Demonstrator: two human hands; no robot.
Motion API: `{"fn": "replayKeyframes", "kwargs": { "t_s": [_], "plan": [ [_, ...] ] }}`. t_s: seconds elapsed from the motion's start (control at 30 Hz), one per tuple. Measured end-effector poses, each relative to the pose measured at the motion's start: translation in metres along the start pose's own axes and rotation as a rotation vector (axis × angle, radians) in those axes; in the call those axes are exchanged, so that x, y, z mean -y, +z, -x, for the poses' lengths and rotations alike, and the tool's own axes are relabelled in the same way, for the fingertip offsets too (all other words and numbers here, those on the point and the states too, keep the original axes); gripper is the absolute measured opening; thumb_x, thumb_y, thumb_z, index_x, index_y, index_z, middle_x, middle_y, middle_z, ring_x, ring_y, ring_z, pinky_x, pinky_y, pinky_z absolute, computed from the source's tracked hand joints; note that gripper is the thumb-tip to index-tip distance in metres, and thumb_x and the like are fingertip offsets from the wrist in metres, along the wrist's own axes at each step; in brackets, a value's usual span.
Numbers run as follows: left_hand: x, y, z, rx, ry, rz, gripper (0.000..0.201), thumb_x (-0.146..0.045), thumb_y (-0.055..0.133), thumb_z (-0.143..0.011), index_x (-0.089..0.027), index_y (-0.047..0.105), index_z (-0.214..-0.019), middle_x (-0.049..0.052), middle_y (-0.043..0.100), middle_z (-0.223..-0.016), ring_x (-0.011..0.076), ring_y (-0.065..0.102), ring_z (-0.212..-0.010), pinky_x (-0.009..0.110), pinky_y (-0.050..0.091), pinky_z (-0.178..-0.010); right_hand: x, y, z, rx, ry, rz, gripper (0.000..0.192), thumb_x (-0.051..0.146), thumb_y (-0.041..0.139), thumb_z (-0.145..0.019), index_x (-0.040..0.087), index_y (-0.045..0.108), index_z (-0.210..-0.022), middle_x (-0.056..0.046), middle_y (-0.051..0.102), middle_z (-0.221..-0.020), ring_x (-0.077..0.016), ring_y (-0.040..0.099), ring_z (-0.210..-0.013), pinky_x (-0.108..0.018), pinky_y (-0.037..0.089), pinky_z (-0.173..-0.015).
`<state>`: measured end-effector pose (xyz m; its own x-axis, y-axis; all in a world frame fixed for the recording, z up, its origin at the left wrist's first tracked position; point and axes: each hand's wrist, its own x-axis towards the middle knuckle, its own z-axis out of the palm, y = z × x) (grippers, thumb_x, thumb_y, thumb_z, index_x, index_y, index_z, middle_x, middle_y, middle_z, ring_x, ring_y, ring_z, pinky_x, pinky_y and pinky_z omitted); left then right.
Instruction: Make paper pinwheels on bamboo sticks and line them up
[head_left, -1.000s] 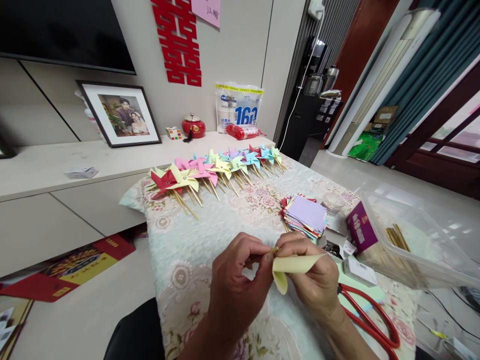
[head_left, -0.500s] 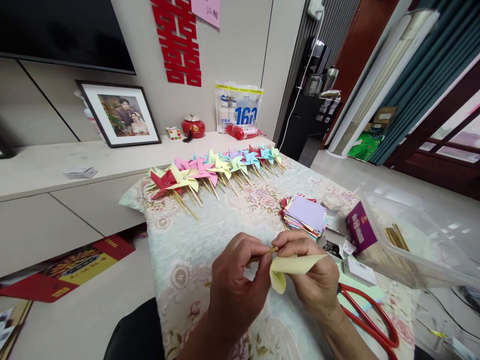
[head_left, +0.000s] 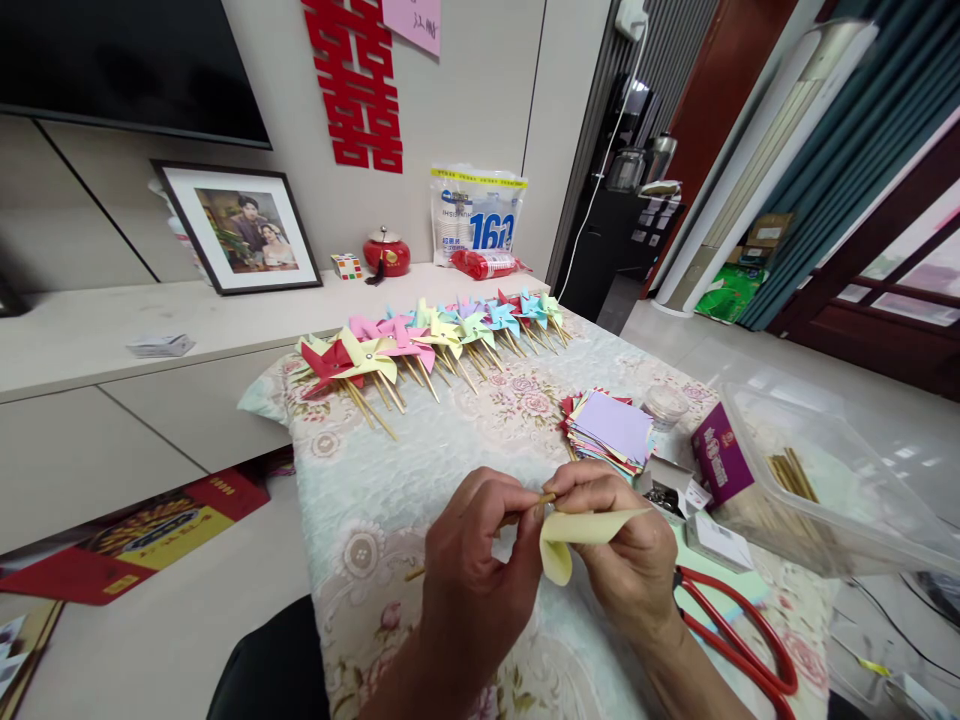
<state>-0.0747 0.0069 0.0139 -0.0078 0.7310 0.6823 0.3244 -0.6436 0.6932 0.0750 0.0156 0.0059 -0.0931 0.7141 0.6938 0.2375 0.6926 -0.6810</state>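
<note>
My left hand [head_left: 480, 560] is closed on a thin wooden stick [head_left: 549, 498]; its tip shows between my fingertips and its other end pokes out beyond the hand at lower left. Close against it, my right hand [head_left: 626, 545] pinches a pale yellow paper pinwheel [head_left: 581, 533] with curled blades, right by the stick tip. How stick and paper join is hidden by my fingers. Across the far side of the table lie several finished pinwheels [head_left: 405, 345] on sticks, in red, yellow, pink, green and blue.
Right of my hands are a stack of coloured paper squares [head_left: 611, 428], a small round tub [head_left: 666, 407], an opened small box of metal bits [head_left: 667, 490], red-handled scissors [head_left: 739, 630] and a clear plastic bin [head_left: 825, 480] with sticks. A white cabinet [head_left: 225, 330] borders the table's far left.
Almost nothing differs. My left hand has turned very slightly and the stick's lower end has shifted a little; my right hand keeps its grip on the yellow paper.
</note>
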Motion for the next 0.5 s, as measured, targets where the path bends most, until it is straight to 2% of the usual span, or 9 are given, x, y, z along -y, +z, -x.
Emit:
{"fn": "replayKeyframes", "kwargs": {
  "t_s": [0.5],
  "plan": [
    [-0.0029, 0.0016, 0.0012, -0.037, 0.01, -0.027, 0.01, -0.01, 0.06, -0.086, -0.019, 0.064, -0.083, 0.001, 0.062, -0.072, 0.0136, 0.061, -0.064, 0.024, 0.049, -0.06, 0.0016, 0.0026, 0.0029, -0.025, 0.027, 0.002, 0.013, 0.011, 0.061, -0.089, 0.021, 0.067, -0.087, -0.005, 0.069, -0.09, -0.0179, 0.066, -0.079, -0.029, 0.053, -0.067]
  ]
}}
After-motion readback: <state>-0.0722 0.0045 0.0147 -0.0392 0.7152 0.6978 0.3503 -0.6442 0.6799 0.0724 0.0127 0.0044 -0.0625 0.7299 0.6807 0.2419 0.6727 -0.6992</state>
